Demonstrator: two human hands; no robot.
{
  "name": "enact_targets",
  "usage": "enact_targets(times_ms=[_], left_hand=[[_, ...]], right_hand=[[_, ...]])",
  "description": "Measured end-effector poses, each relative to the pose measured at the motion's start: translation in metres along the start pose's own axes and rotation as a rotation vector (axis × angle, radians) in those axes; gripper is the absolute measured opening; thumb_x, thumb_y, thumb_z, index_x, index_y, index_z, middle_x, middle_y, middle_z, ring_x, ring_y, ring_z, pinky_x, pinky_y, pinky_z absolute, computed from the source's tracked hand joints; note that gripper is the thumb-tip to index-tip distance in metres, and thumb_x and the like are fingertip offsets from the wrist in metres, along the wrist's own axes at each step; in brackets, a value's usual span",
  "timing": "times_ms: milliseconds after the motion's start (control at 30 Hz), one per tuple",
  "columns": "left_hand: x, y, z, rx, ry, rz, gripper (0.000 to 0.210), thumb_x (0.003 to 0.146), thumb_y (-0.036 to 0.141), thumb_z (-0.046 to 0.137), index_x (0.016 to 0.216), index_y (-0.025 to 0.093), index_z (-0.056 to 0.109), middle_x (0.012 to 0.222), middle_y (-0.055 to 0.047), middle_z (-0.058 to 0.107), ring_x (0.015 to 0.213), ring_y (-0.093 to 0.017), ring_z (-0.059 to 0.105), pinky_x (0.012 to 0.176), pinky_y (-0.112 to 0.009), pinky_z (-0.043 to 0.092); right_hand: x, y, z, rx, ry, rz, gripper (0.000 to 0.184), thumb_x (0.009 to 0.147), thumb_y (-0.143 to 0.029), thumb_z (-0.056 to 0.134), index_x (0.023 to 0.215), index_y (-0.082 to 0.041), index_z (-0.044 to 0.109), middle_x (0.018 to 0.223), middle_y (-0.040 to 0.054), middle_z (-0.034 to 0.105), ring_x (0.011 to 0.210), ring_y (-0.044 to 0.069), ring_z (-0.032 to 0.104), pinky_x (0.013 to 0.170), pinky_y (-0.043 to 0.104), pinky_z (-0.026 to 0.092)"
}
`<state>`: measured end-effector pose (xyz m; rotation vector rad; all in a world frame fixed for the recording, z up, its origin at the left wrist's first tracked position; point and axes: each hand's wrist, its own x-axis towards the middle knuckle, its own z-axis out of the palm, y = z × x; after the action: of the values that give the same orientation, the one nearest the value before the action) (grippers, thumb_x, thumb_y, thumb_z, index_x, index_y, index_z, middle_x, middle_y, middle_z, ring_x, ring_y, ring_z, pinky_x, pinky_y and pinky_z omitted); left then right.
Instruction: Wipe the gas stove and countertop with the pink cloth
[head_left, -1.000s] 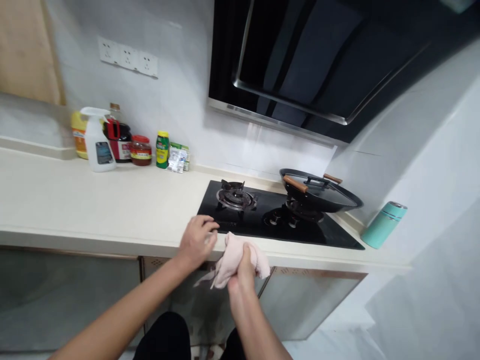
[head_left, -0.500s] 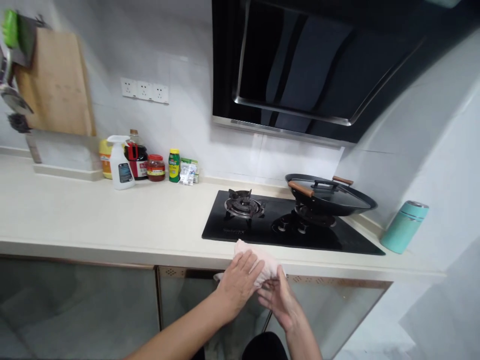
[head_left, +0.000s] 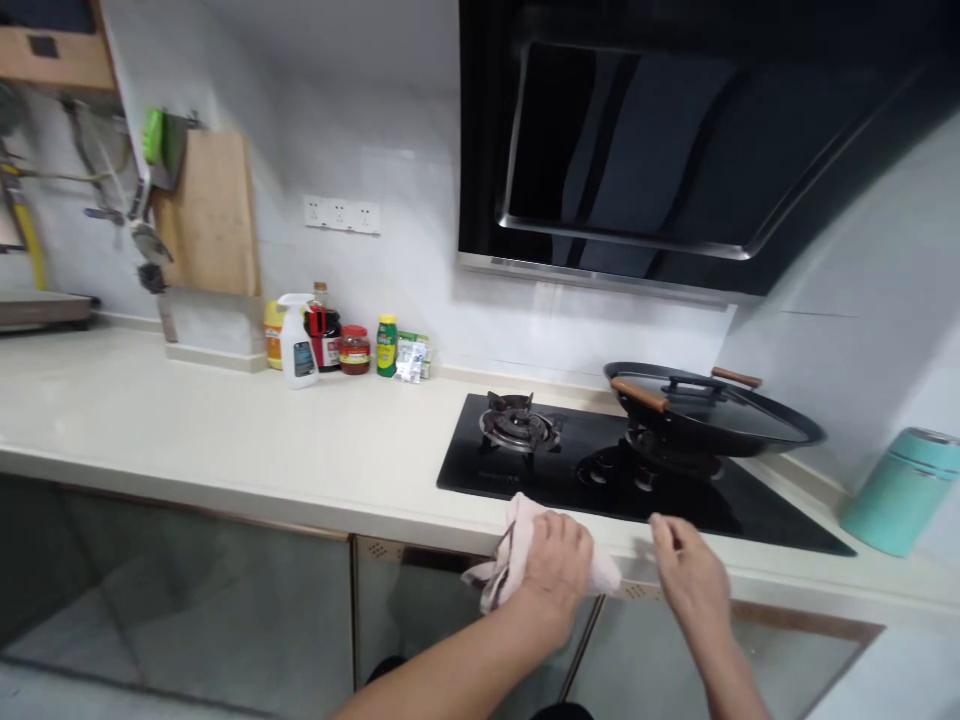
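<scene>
My left hand is closed over a folded pale pink cloth at the front edge of the counter, just below the gas hob. The cloth spreads out on both sides of the hand, and a loose fold with darker stripes hangs at its left. My right hand is apart from the cloth, to its right, in front of the hob's edge. Its fingers are curled in with the thumb against them, and nothing shows in them.
A lidded black wok sits on the right burner, its wooden handles sticking out. A turquoise flask stands right of the hob. Along the wall are a white spray bottle, a red-lidded jar and other bottles. The range hood hangs above.
My right hand has let go of the cloth and moved away to the right. My left hand keeps the cloth, now gripping it with curled fingers. The view has turned left.
</scene>
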<state>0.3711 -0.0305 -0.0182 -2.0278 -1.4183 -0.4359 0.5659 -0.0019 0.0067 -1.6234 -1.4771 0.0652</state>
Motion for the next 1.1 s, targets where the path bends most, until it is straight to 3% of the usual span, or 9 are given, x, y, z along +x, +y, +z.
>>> enact_targets(times_ms=[100, 200, 333, 467, 567, 667, 800, 933, 1100], left_hand=[[0.007, 0.000, -0.009, 0.013, -0.039, 0.110, 0.051, 0.080, 0.034, 0.070, 0.124, 0.009, 0.064, 0.109, -0.021, 0.062, 0.104, -0.038, 0.058, 0.088, -0.053, 0.045], [0.007, -0.006, -0.012, -0.023, -0.017, 0.219, 0.040, 0.088, 0.032, 0.062, 0.121, 0.010, 0.063, 0.105, -0.018, 0.061, 0.097, -0.033, 0.057, 0.083, -0.049, 0.043], [0.002, -0.012, -0.009, -0.030, 0.042, 0.252, 0.030, 0.099, 0.021, 0.045, 0.122, 0.011, 0.062, 0.103, -0.015, 0.061, 0.093, -0.028, 0.056, 0.082, -0.046, 0.042], [-0.006, -0.023, -0.004, -0.019, 0.090, 0.324, 0.035, 0.098, 0.022, 0.047, 0.129, 0.009, 0.059, 0.105, -0.015, 0.059, 0.094, -0.028, 0.058, 0.084, -0.045, 0.043], [-0.022, -0.047, 0.000, -0.035, 0.111, 0.315, 0.035, 0.098, 0.025, 0.048, 0.130, 0.012, 0.057, 0.103, -0.013, 0.060, 0.094, -0.027, 0.059, 0.086, -0.044, 0.044], [-0.049, -0.089, 0.001, -0.037, 0.081, 0.261, 0.043, 0.097, 0.035, 0.055, 0.134, 0.015, 0.053, 0.111, -0.014, 0.063, 0.102, -0.028, 0.060, 0.096, -0.046, 0.044], [-0.098, -0.168, -0.001, -0.019, 0.078, 0.212, 0.063, 0.089, 0.053, 0.065, 0.140, 0.019, 0.050, 0.122, -0.015, 0.063, 0.113, -0.031, 0.059, 0.105, -0.049, 0.041], [-0.148, -0.259, -0.016, -0.010, 0.053, 0.139, 0.059, 0.087, 0.053, 0.068, 0.136, 0.022, 0.055, 0.122, -0.013, 0.065, 0.115, -0.031, 0.060, 0.108, -0.048, 0.041], [-0.197, -0.355, -0.051, 0.066, -0.159, -0.081, 0.065, 0.073, 0.038, 0.082, 0.132, 0.023, 0.059, 0.129, -0.013, 0.066, 0.121, -0.033, 0.059, 0.114, -0.052, 0.034]], right_hand=[[0.038, 0.010, 0.008, -0.178, 0.001, -0.030, 0.049, 0.094, -0.055, 0.037, 0.096, -0.022, 0.072, 0.102, 0.0130, 0.072, 0.082, 0.025, 0.063, 0.070, 0.034, 0.041], [0.052, 0.021, 0.021, -0.294, -0.046, 0.075, 0.047, 0.095, -0.053, 0.038, 0.089, -0.022, 0.073, 0.096, 0.0143, 0.072, 0.071, 0.023, 0.060, 0.062, 0.034, 0.037], [0.043, 0.031, 0.025, -0.313, -0.034, 0.083, 0.046, 0.095, -0.051, 0.038, 0.086, -0.023, 0.073, 0.094, 0.0137, 0.073, 0.069, 0.024, 0.059, 0.060, 0.034, 0.036], [0.031, 0.045, 0.020, -0.342, 0.021, 0.012, 0.046, 0.096, -0.042, 0.035, 0.087, -0.023, 0.075, 0.099, 0.0141, 0.073, 0.076, 0.027, 0.062, 0.061, 0.036, 0.037], [0.024, 0.063, 0.019, -0.375, 0.059, -0.084, 0.046, 0.093, -0.036, 0.034, 0.088, -0.024, 0.078, 0.102, 0.0138, 0.073, 0.084, 0.032, 0.063, 0.065, 0.040, 0.040], [0.016, 0.081, 0.023, -0.344, 0.153, -0.248, 0.048, 0.092, -0.034, 0.032, 0.093, -0.021, 0.078, 0.108, 0.0139, 0.074, 0.097, 0.035, 0.064, 0.079, 0.046, 0.045], [0.006, 0.089, 0.029, -0.325, 0.245, -0.352, 0.048, 0.092, -0.034, 0.031, 0.093, -0.018, 0.077, 0.104, 0.0150, 0.072, 0.096, 0.034, 0.063, 0.087, 0.046, 0.046], [0.004, 0.089, 0.035, -0.330, 0.322, -0.424, 0.046, 0.093, -0.032, 0.033, 0.096, -0.016, 0.076, 0.101, 0.0160, 0.071, 0.091, 0.033, 0.062, 0.085, 0.046, 0.045], [0.004, 0.089, 0.037, -0.287, 0.323, -0.433, 0.045, 0.095, -0.031, 0.034, 0.096, -0.014, 0.076, 0.101, 0.0167, 0.073, 0.099, 0.035, 0.063, 0.092, 0.046, 0.044]])
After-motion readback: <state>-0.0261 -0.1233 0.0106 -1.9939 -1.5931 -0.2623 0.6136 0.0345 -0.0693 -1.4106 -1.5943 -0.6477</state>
